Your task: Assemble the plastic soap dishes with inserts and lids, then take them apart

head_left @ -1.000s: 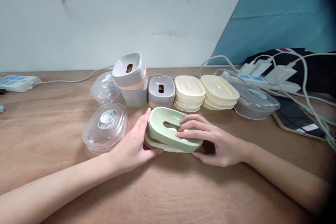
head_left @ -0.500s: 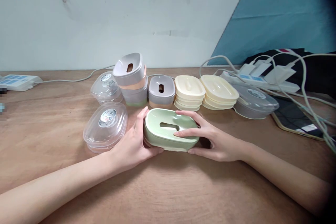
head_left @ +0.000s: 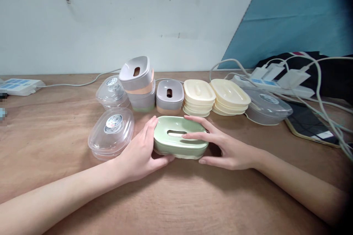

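The left hand and right hand clamp a pale green, slotted oval plastic lid. Tilted a second ago, it now sits level between them, apparently seated.

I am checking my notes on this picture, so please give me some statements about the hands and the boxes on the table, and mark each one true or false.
1. The left hand and the right hand both touch the green box. True.
2. The green box has a slot in its top. True.
3. The green box is lifted high above the table. False: it is down on the table.
4. The clear lids lie right of the green box. False: they lie left of it, by the left hand.
5. The gray boxes stand behind the green box. True.
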Available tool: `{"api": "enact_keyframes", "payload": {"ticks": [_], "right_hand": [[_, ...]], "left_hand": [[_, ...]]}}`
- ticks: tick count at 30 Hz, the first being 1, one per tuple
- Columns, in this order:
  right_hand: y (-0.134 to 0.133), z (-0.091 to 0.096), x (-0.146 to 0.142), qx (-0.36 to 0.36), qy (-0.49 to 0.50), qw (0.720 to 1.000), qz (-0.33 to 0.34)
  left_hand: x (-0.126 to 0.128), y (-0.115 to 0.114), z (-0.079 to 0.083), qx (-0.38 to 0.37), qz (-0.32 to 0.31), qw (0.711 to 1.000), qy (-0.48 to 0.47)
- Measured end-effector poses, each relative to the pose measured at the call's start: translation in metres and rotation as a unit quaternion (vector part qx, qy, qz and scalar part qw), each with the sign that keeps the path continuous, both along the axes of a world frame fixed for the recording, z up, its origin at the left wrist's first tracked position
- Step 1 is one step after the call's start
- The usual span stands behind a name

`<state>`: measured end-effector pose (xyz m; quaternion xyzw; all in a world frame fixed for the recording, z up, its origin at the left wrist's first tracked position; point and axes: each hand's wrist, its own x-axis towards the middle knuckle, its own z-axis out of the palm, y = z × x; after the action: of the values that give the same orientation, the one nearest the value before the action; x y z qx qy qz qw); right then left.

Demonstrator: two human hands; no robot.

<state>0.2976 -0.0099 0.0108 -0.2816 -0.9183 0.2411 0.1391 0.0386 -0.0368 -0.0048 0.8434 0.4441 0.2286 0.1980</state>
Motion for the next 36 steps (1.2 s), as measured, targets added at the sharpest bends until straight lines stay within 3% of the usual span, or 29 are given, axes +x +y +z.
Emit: {"api": "enact_keyframes", "payload": {"ticks": [7,15,22,31,36], "right_hand": [[0.0016,-0.0031,-0.0001,0.032,0.002,0.999,-0.006],[0.0020,-0.0076,0.0014,0.061,0.013,0.998,-0.003],[0.0006,-0.0060,0.0018,0.059,-0.004,0.998,0.013],[0.0005,-0.0057,0.0003,0.085,-0.043,0.995,0.012],[0.0000,-0.0082,-0.0017,0.069,-0.040,0.996,-0.048]], "left_hand": [[-0.0010,-0.0017,-0.0020,0.021,0.015,0.999,0.042],[-0.0021,-0.0008,0.0019,0.021,-0.010,0.999,-0.025],[-0.0019,-0.0031,0.0020,0.039,-0.006,0.999,-0.031],[0.0000,-0.0061,0.0027,0.011,-0.022,0.998,0.066],[0.0008,-0.0050,0.0014,0.041,-0.002,0.996,0.078]]}}
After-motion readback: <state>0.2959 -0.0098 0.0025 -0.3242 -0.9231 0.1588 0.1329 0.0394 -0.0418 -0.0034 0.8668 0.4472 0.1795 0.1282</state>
